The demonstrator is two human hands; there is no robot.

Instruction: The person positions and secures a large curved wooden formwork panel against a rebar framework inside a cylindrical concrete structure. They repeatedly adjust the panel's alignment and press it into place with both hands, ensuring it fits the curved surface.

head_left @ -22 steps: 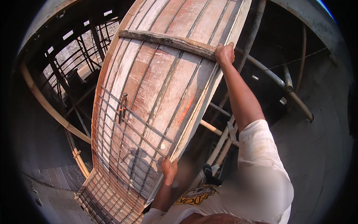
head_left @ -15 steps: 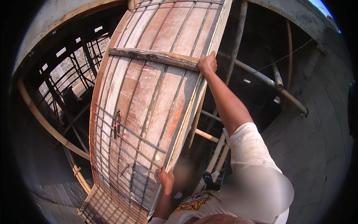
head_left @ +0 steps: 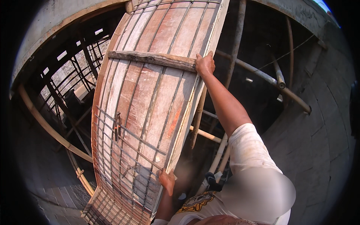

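My right hand (head_left: 206, 64) is on the right side edge board (head_left: 195, 95) of a sloping, curved wooden formwork (head_left: 157, 90). It touches the end of a rough timber batten (head_left: 152, 58) that lies across the formwork; its fingertips are partly hidden. Lower down, my left hand (head_left: 167, 180) grips the same edge, next to the ends of the reinforcing bars (head_left: 137, 137). These bars run lengthwise and crosswise over the planks, forming a denser grid at the lower end. Pincers with orange-and-black handles (head_left: 117, 127) hang on the grid, left of my left hand.
Bamboo poles (head_left: 52, 125) cross the dark opening on the left. More poles (head_left: 268, 80) stand and slant beneath the right side. A curved concrete edge (head_left: 48, 39) borders the opening, and a grey wall (head_left: 318, 150) rises at right. The lower formwork bends into a stepped, rebar-covered part (head_left: 101, 210).
My right hand has shifted slightly left along with the upper view of the formwork, and its fingers look a little more spread. My left hand stays on the edge.
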